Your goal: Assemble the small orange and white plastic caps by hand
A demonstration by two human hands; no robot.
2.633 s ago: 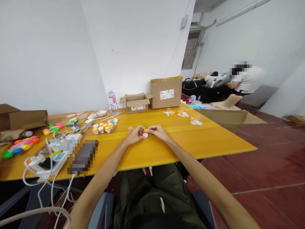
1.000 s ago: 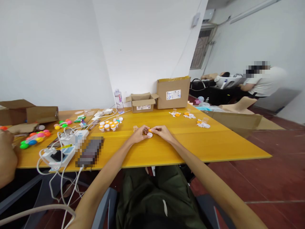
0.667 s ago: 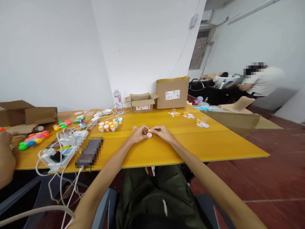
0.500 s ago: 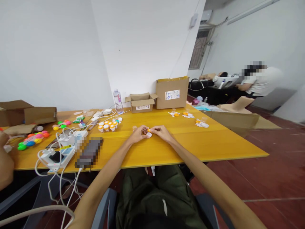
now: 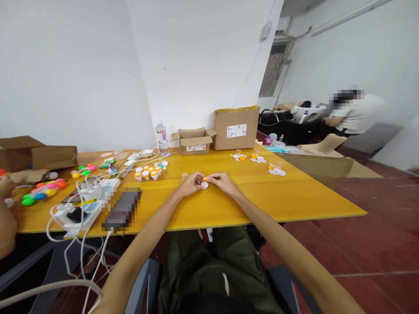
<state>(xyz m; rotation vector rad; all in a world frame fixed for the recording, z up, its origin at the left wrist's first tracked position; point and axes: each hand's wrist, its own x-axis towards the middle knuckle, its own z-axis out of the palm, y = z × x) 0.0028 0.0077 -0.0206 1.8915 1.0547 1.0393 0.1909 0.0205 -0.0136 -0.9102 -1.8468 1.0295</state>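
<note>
Over the table, my left hand [image 5: 191, 184] and my right hand [image 5: 223, 181] meet at a small plastic part. Its orange piece [image 5: 205, 178] is pinched between the fingertips of both hands. A white round disc [image 5: 204, 185] shows just below it, at my left fingertips; whether the two pieces are joined is too small to tell. Behind my left hand stands a small clear cup [image 5: 185, 175], partly hidden. Farther left, a cluster of small jars with orange and white tops [image 5: 147, 173] stands together. Loose white and orange parts [image 5: 258, 159] lie in several little piles to the right.
Two cardboard boxes [image 5: 235, 130] and a water bottle [image 5: 161, 138] stand along the wall. Power strips [image 5: 88, 214] with tangled cables and a phone [image 5: 121, 209] lie on the left. Colourful balls [image 5: 50, 192] and another person's arm [image 5: 6, 218] are at far left. Someone sits at back right [image 5: 358, 114].
My hands keep nearly the same pose around the orange and white pieces. At far left, the other person's arm has shifted slightly left; the camera view has moved a little.
</note>
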